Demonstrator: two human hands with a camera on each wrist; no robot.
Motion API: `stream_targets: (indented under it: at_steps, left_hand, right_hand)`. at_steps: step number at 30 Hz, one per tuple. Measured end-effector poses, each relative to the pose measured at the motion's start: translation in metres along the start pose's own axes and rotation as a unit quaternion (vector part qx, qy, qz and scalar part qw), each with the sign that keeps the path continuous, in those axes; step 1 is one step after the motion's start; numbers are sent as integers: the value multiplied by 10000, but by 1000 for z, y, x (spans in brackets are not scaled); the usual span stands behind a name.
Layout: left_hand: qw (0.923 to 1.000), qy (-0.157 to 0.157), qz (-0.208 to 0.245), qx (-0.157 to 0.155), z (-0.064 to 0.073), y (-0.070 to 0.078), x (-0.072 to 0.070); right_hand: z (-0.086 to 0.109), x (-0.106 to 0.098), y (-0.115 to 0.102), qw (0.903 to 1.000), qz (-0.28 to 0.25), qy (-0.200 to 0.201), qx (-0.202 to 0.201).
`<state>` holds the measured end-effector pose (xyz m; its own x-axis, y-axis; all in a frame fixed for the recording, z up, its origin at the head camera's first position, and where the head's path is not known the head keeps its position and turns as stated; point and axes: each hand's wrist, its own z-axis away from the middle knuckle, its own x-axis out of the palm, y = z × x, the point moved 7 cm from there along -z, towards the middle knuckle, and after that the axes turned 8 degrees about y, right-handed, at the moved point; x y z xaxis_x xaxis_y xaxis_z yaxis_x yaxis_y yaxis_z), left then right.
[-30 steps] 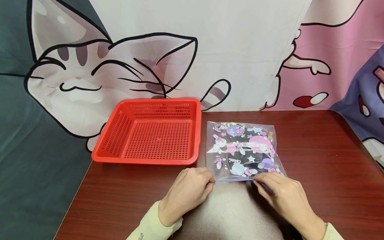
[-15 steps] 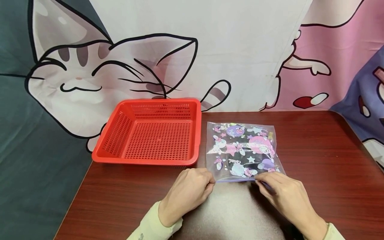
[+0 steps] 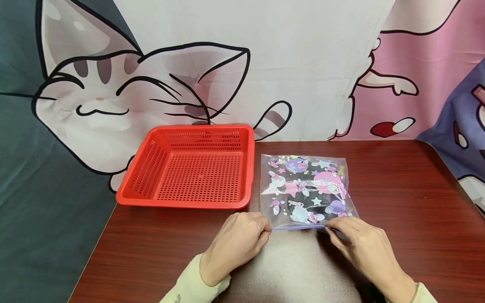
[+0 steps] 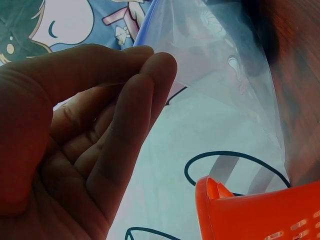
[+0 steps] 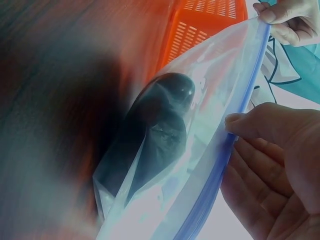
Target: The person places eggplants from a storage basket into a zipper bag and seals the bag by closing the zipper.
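Observation:
A clear zip-lock bag (image 3: 282, 174) with printed cartoon figures lies on the table, its blue-purple zip strip (image 3: 297, 228) along the near edge. Through the plastic in the right wrist view shows a dark, rounded item (image 5: 162, 130); its kind cannot be made out. My left hand (image 3: 238, 242) pinches the bag's near left corner between thumb and fingers. Farther right on the same edge, my right hand (image 3: 361, 246) pinches the zip strip with thumb and fingers. In the left wrist view the fingertips (image 4: 162, 67) meet at the bag's corner.
An orange-red plastic basket (image 3: 246, 193) with perforated walls stands left of the bag, with nothing visible in it. Behind the brown wooden table (image 3: 409, 189) hangs a cartoon-printed cloth (image 3: 310, 63).
My right hand has slid a little to the right along the zip strip. The left hand stays at the corner, and the bag has barely shifted.

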<state>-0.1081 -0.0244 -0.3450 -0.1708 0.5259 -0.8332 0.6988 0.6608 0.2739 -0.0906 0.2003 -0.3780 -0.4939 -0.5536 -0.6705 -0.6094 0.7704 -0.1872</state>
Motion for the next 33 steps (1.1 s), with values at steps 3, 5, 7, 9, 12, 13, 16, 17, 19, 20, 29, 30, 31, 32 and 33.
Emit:
stream_targets:
  at_steps: [3, 5, 7, 9, 12, 13, 16, 17, 19, 20, 29, 30, 31, 32, 33]
  left_hand:
    - [10000, 0, 1, -11, 0, 0, 0]
    - [10000, -5, 13, -20, 0, 0, 0]
    - [10000, -10, 16, -21, 0, 0, 0]
    - [10000, -14, 25, -15, 0, 0, 0]
    - [10000, -18, 18, 9, 0, 0, 0]
    - [10000, -18, 20, 20, 0, 0, 0]
    - [10000, -28, 4, 27, 0, 0, 1]
    - [10000, -30, 0, 22, 0, 0, 1]
    - [10000, -34, -2, 7, 0, -1, 1]
    - [10000, -36, -6, -1, 0, -1, 0]
    - [10000, -66, 16, -31, -1, -2, 0]
    - [10000, -74, 13, -39, -1, -2, 0]
    - [10000, -84, 12, -40, -1, -2, 0]
    - [9999, -92, 10, -39, 0, -2, 0]
    - [9999, -102, 14, -39, 0, -1, 0]
  right_hand:
    - [1, 0, 2, 10000, 35, -62, 51]
    - [1, 0, 3, 10000, 55, -38, 61]
    - [1, -1, 3, 10000, 47, 47, 18]
    - [1, -3, 3, 9999, 47, 121, -13]
    - [3, -4, 4, 9999, 40, 104, 32]
    - [4, -4, 5, 9999, 44, 79, 59]
    - [4, -4, 6, 9999, 15, 36, 100]
    - [4, -4, 7, 9999, 14, 42, 94]
    - [4, -4, 7, 10000, 10, 41, 90]
    - [4, -4, 7, 10000, -5, 41, 87]
    - [8, -6, 13, 9994, 97, -140, 301]
    - [8, -6, 13, 9993, 95, -150, 314]
    - [9, -6, 13, 9993, 95, -155, 319]
    - [9, -6, 13, 9993, 94, -155, 320]
    - [9, -7, 13, 9994, 93, -142, 318]
